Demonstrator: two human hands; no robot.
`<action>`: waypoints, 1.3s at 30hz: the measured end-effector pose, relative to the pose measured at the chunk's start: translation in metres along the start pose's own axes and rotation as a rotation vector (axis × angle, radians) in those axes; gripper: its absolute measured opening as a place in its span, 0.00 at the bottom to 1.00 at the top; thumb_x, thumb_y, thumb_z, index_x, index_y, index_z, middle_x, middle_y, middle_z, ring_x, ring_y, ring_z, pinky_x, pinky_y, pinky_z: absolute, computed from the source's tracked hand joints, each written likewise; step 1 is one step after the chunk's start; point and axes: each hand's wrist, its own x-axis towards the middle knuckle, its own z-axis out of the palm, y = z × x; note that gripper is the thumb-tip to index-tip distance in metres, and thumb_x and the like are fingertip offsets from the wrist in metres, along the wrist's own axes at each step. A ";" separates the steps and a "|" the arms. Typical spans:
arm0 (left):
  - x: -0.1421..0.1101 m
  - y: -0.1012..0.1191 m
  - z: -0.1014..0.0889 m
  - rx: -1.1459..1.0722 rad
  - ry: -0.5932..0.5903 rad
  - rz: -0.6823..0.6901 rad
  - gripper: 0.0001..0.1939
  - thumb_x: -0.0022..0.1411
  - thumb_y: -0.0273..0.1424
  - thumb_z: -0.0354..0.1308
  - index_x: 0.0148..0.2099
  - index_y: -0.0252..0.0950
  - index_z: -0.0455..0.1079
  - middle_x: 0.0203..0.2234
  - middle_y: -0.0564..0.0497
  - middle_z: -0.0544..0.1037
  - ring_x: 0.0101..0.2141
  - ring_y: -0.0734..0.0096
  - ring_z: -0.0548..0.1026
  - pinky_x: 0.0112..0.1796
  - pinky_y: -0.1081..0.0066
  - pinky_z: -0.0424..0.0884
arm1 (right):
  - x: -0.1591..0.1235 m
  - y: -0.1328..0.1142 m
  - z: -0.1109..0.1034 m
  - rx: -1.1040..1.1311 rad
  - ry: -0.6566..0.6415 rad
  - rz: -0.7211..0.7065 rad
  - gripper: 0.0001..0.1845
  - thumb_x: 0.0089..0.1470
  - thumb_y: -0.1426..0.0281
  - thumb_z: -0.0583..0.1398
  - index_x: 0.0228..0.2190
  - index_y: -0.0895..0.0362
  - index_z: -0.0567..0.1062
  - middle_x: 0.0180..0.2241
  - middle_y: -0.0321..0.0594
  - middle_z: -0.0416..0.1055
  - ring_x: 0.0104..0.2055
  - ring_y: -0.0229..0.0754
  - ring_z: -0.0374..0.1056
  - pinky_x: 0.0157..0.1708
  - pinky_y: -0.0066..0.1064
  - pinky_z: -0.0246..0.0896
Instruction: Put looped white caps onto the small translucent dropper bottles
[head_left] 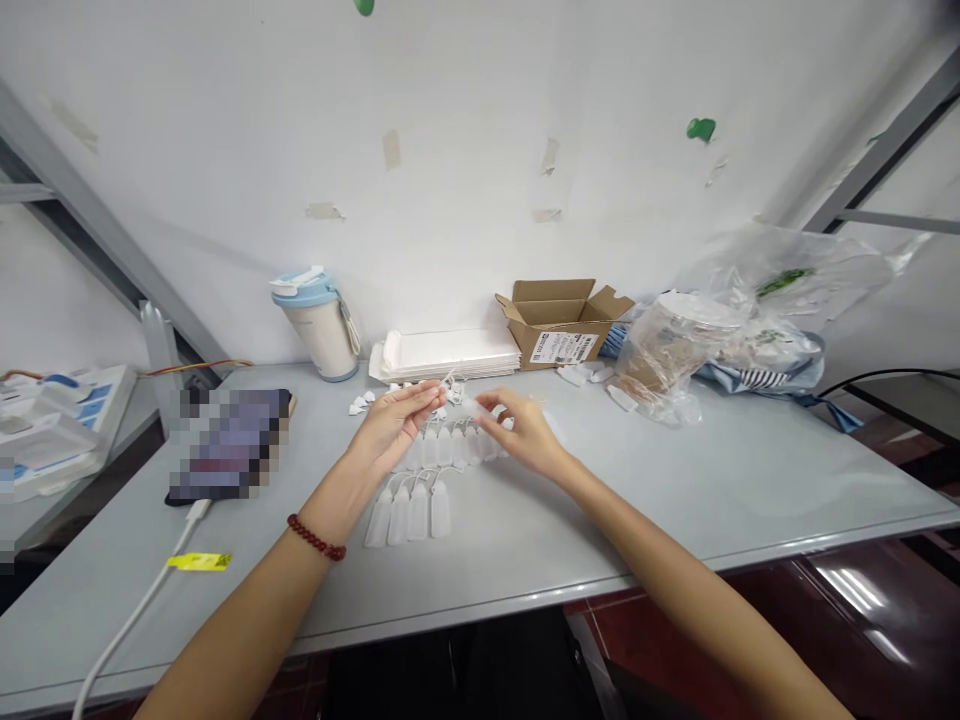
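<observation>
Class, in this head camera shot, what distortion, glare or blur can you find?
In the head view, wide-angle distortion bows the grey table's front edge and slants the metal frame strut; glare streaks the dark red floor; a mosaic blur hides the phone.

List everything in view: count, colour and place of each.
White plastic bottle-shaped tags: about a dozen, translucent white, two rows on table
Grey tabletop: one, grey, under the tags
Insulated tumbler: one, cream and blue, back of table
Paper trays: one stack, white, beside tumbler
Cardboard box: one, brown, open, back of table
Crumpled plastic bag: one, clear, right of box
Phone: one, dark, pixelated, left of tags
Charging cable: one, white, from phone over table edge
Packaging: white and blue, side table at left
Left hand: one, over tags, red bead bracelet on wrist
Right hand: one, fingers pinching a tag
</observation>
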 end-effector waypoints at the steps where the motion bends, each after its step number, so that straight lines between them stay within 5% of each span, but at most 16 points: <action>1: -0.001 0.000 0.001 -0.003 -0.012 -0.021 0.05 0.49 0.20 0.64 0.32 0.31 0.76 0.29 0.49 0.80 0.35 0.72 0.78 0.47 0.72 0.72 | -0.002 -0.001 0.004 0.003 0.000 -0.017 0.11 0.54 0.67 0.58 0.39 0.58 0.72 0.38 0.44 0.73 0.40 0.41 0.68 0.35 0.30 0.65; 9: -0.011 -0.010 0.008 0.050 -0.172 -0.029 0.10 0.46 0.25 0.69 0.35 0.31 0.78 0.30 0.49 0.81 0.33 0.74 0.77 0.44 0.74 0.72 | -0.003 0.000 0.008 0.109 0.051 -0.051 0.10 0.53 0.67 0.59 0.37 0.58 0.73 0.37 0.43 0.74 0.37 0.40 0.71 0.33 0.31 0.67; 25: -0.013 -0.014 0.010 0.154 -0.102 0.084 0.15 0.42 0.34 0.72 0.33 0.33 0.78 0.28 0.51 0.78 0.29 0.76 0.74 0.39 0.72 0.72 | -0.004 -0.009 0.004 0.324 -0.054 0.123 0.14 0.50 0.64 0.62 0.38 0.59 0.74 0.36 0.44 0.75 0.39 0.42 0.70 0.40 0.36 0.66; 30: -0.015 -0.013 0.015 0.322 -0.063 0.171 0.16 0.44 0.38 0.69 0.34 0.32 0.78 0.25 0.51 0.78 0.25 0.74 0.74 0.33 0.70 0.74 | -0.004 -0.007 0.004 0.462 -0.076 0.198 0.16 0.47 0.62 0.63 0.37 0.59 0.74 0.35 0.42 0.74 0.34 0.40 0.69 0.35 0.35 0.66; 39: -0.017 -0.009 0.015 0.506 -0.144 0.255 0.16 0.48 0.41 0.65 0.34 0.32 0.76 0.30 0.48 0.78 0.26 0.72 0.73 0.28 0.72 0.72 | -0.004 -0.008 0.004 0.532 -0.073 0.209 0.17 0.46 0.65 0.63 0.40 0.58 0.74 0.33 0.40 0.71 0.32 0.37 0.67 0.31 0.31 0.65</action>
